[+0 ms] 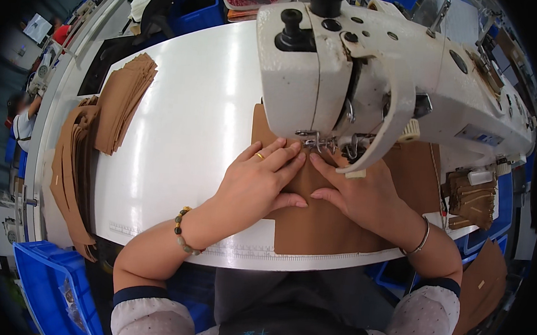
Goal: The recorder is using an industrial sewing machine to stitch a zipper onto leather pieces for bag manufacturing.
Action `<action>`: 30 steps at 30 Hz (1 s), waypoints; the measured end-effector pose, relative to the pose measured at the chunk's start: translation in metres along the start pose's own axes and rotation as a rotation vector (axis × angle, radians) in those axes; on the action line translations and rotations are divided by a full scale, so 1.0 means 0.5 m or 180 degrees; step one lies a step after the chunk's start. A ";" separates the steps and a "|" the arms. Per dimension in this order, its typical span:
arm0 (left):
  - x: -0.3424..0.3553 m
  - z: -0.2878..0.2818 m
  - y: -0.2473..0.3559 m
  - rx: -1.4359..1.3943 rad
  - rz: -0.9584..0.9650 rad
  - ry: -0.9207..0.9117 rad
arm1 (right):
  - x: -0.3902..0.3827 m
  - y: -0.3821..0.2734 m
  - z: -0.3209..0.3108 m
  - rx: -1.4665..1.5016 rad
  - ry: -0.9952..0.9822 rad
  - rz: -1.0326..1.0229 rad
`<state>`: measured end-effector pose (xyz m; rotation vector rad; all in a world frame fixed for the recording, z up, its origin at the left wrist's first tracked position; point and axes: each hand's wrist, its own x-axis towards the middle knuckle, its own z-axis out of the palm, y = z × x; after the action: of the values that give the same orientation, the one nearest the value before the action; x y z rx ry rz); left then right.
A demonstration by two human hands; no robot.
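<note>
A brown cloth panel (332,234) lies on the white sewing table, under the head of a white sewing machine (293,82). My left hand (258,176) rests palm down on the panel's left part, its fingers stretched toward the presser foot (321,144). My right hand (366,193) lies flat on the cloth to the right of the foot, index finger and thumb spread apart. A curved white arm of the machine hides some of its fingers. Both hands' fingertips are close to the foot, pressing on the cloth. The needle itself cannot be made out.
Stacked brown cut pieces (123,104) lie on the table's left, and more brown pieces (72,172) drape over its left edge. A blue bin (55,277) stands lower left. Small brown pieces (471,203) are piled at the right; a brown panel (481,285) hangs below.
</note>
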<state>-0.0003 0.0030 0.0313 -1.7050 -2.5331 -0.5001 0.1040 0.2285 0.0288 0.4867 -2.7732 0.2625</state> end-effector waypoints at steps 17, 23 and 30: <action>0.004 0.000 0.002 0.0001 -0.0018 -0.0034 | 0.003 0.001 -0.007 0.0086 0.0112 -0.0021; 0.004 0.000 0.001 0.0008 -0.0022 -0.0039 | 0.004 0.004 0.001 0.0109 0.0070 -0.0005; 0.010 0.001 0.004 0.0055 0.0083 0.0335 | 0.011 0.035 -0.045 0.0235 -0.0093 0.0569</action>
<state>-0.0004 0.0085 0.0325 -1.6575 -2.4325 -0.5491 0.0987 0.2483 0.0493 0.2616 -2.8467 0.4028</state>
